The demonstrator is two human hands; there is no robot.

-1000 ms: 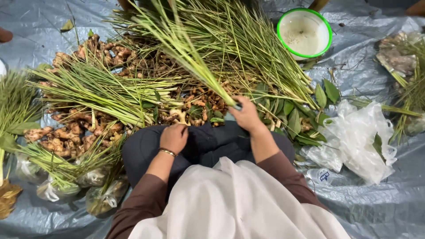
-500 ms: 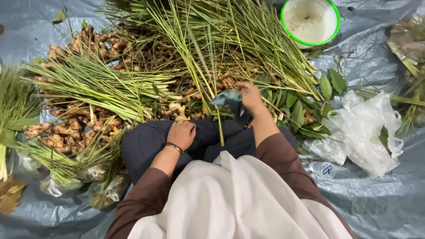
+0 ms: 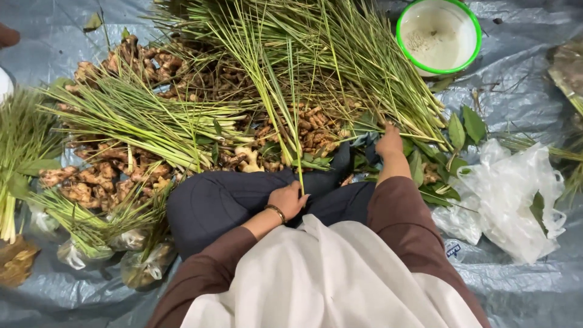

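Lemongrass stalks [image 3: 340, 79] beyond right hand [image 3: 389, 141] (touching)

Fingers [image 3: 384, 129] of the right hand [image 3: 389, 143] buried among lemongrass stalks [image 3: 340, 67]; grip unclear.

We see a crinkled grey-blue plastic tarpaulin [image 3: 522, 291] spread over the ground | on it: heaps of long green stalks [image 3: 316, 67] over knobbly brown ginger roots [image 3: 91, 179] | a round white bowl with a green rim [image 3: 438, 36] at upper right | crumpled clear plastic bags [image 3: 516, 194] at right | loose green leaves [image 3: 464, 124] beside them.
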